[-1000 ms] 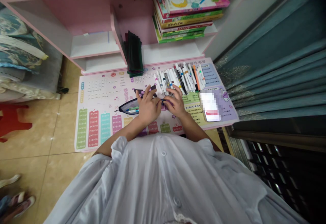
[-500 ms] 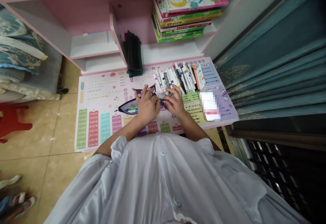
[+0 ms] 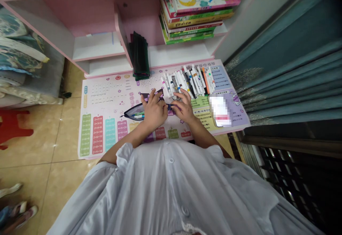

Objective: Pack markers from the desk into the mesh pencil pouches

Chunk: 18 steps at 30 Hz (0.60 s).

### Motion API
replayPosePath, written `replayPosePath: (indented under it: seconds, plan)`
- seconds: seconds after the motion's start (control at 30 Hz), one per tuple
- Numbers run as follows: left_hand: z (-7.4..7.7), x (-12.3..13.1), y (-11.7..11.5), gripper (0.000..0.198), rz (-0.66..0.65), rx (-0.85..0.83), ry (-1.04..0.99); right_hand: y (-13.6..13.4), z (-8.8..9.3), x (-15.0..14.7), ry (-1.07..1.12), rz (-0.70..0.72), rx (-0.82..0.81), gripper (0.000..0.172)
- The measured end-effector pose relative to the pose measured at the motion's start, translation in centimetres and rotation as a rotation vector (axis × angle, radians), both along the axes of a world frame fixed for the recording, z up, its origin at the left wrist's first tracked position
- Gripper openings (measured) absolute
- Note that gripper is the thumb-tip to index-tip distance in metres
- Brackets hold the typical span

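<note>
Head view: times-table mat (image 3: 86,135) under pencil pouch (image 3: 131,112)

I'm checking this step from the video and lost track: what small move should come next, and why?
Probably the right hand should take one more marker from the pile of markers. It sits right beside that pile, the left hand is already on the dark mesh pouch, and the pouch shows only a few markers inside.
</note>
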State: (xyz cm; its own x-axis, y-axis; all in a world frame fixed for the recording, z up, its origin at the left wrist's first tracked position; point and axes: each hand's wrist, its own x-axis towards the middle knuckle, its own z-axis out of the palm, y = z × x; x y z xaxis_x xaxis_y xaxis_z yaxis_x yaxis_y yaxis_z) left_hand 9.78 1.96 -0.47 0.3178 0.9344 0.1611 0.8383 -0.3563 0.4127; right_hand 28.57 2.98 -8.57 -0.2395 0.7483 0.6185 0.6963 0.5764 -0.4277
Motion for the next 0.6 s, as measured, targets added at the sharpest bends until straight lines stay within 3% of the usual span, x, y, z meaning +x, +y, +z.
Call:
replayPosePath:
  seconds: [0.6]
  plan:
    - [-0.26,-0.64,-0.01,0.02,0.005,0.013,-0.001,-0.04,0.13,-0.09,0.0,0.011,0.036,0.024]
